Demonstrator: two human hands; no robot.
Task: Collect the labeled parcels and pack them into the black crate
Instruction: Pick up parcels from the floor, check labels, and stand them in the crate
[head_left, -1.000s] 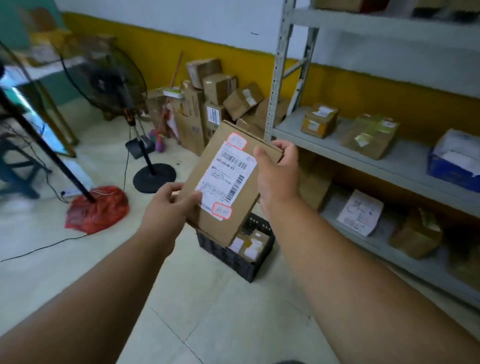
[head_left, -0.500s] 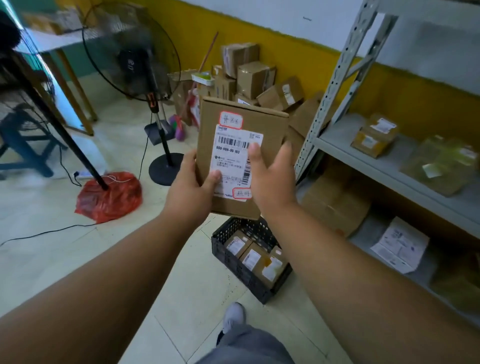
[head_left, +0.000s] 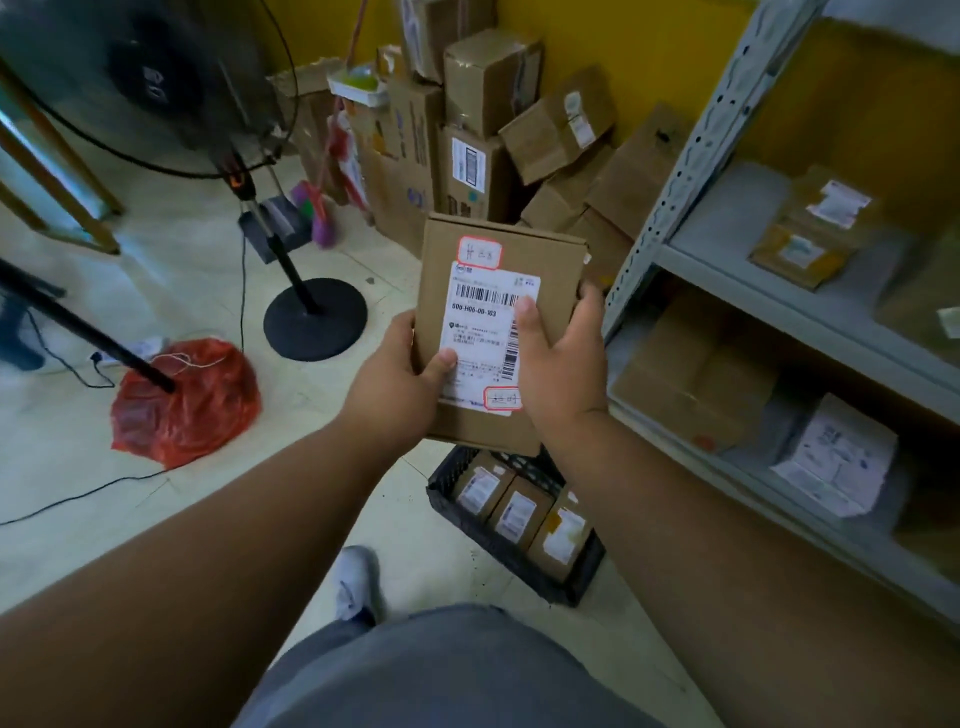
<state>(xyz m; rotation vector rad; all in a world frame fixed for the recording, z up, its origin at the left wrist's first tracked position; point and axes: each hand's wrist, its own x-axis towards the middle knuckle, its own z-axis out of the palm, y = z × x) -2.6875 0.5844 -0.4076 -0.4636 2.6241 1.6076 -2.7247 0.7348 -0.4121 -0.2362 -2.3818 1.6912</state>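
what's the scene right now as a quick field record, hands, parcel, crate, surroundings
held item: labeled parcel, label facing the camera
left hand: grips the parcel's left edge, thumb on the label
right hand: grips the right edge, thumb on the label
black crate: on the floor below the parcel, three labeled boxes visible inside
shelf: right side, more parcels
floor left: red bag, fan base

A standing fan (head_left: 156, 88) looms over a red plastic bag (head_left: 192, 405) on the tiled floor (head_left: 78, 467), beside a grey metal shelf (head_left: 779, 291).
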